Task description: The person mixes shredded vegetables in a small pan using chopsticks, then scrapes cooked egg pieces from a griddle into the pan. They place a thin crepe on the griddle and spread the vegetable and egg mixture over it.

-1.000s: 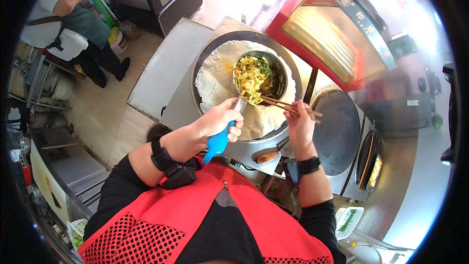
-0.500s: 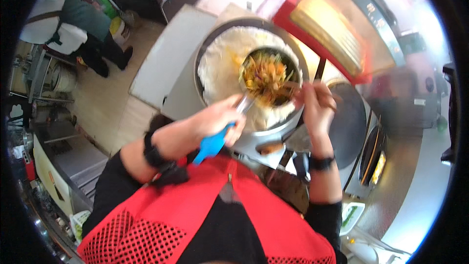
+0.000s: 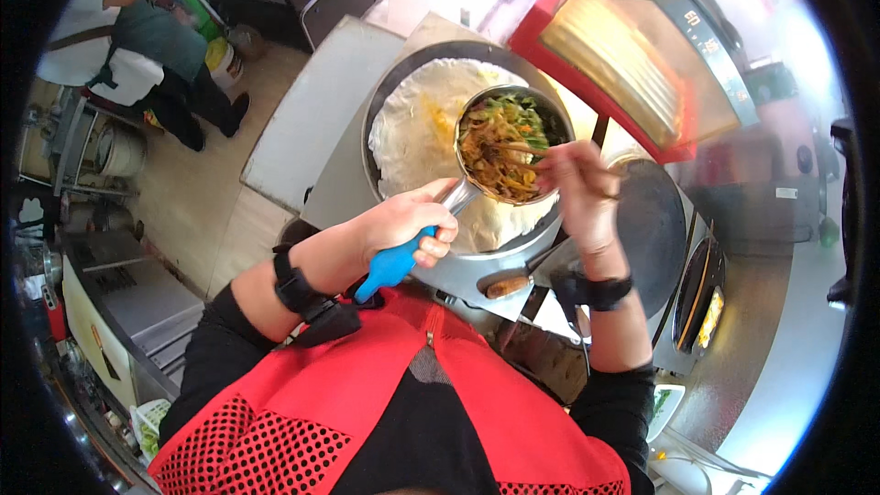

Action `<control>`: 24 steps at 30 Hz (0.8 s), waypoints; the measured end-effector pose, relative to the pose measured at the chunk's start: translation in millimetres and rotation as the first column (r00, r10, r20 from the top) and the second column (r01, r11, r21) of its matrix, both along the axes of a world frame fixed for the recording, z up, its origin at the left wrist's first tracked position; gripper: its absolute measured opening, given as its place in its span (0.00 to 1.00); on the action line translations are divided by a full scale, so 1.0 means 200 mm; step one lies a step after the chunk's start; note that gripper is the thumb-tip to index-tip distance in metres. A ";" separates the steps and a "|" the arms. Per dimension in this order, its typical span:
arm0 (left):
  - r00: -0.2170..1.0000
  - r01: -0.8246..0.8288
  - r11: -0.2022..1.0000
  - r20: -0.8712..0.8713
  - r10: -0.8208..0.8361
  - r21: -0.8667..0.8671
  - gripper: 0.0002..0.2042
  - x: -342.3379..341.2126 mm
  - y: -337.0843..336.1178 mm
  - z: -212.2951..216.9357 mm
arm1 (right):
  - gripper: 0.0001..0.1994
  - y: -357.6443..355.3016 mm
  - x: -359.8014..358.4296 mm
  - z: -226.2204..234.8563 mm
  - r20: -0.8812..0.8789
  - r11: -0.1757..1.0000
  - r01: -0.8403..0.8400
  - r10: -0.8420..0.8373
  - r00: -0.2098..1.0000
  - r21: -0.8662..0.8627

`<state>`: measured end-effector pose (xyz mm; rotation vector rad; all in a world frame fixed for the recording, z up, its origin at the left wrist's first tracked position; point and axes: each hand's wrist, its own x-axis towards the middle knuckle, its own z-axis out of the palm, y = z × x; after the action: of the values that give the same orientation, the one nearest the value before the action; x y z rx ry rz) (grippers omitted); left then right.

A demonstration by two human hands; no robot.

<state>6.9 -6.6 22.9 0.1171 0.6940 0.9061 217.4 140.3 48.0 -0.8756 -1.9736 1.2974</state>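
Observation:
My left hand (image 3: 414,225) is wrapped round the metal handle, with its blue grip (image 3: 391,266), of a saucepan (image 3: 461,191). Inside the pan lies a mix of shredded vegetables (image 3: 502,145), orange-brown with green at the far side. My right hand (image 3: 585,192) is closed on a pair of wooden chopsticks (image 3: 522,150), whose tips reach into the mix; motion blurs the fingers somewhat. Beneath the pan, a large pale flatbread (image 3: 412,128) with a yellow egg-like smear lies on a round griddle (image 3: 378,92). The saucepan hides part of the bread.
Right of the griddle is a second dark round griddle (image 3: 655,220). A wooden-handled tool (image 3: 507,287) rests at the near edge. Beyond stands a red-framed glass warming case (image 3: 623,55). Another person (image 3: 156,46) stands at the far left, near a white bucket (image 3: 225,64).
The vegetables have been turned over, so more green shows at the pan's far side. My right hand has shifted slightly with the chopsticks; the left keeps hold of the saucepan.

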 end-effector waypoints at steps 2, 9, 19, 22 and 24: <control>1.000 0.019 1.000 0.012 -0.019 0.014 0.36 -0.08 -0.02 -0.01 | 0.04 0.01 0.01 0.03 0.047 0.981 -0.178 0.181 0.982 -0.074; 0.998 -0.017 0.999 0.064 0.014 0.044 0.35 -0.07 0.00 -0.08 | 0.04 -0.03 0.04 0.07 0.142 0.935 -0.276 0.249 0.958 0.225; 0.987 -0.006 0.996 0.160 -0.008 0.089 0.36 -0.16 -0.13 -0.05 | 0.04 -0.09 0.12 0.29 0.359 0.694 -0.576 0.453 0.816 0.431; 0.978 0.007 0.999 0.206 -0.013 0.033 0.38 -0.08 0.04 -0.10 | 0.05 0.03 0.03 0.15 0.269 0.916 -0.315 0.247 0.931 0.248; 0.973 0.003 0.994 0.229 -0.028 0.106 0.37 -0.17 -0.06 -0.11 | 0.05 0.01 0.13 0.23 0.335 0.798 -0.459 0.341 0.878 0.391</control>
<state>-26.9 -19.5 0.3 0.1086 0.4295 0.9244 243.2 142.5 94.8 -0.4010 -2.6310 0.8769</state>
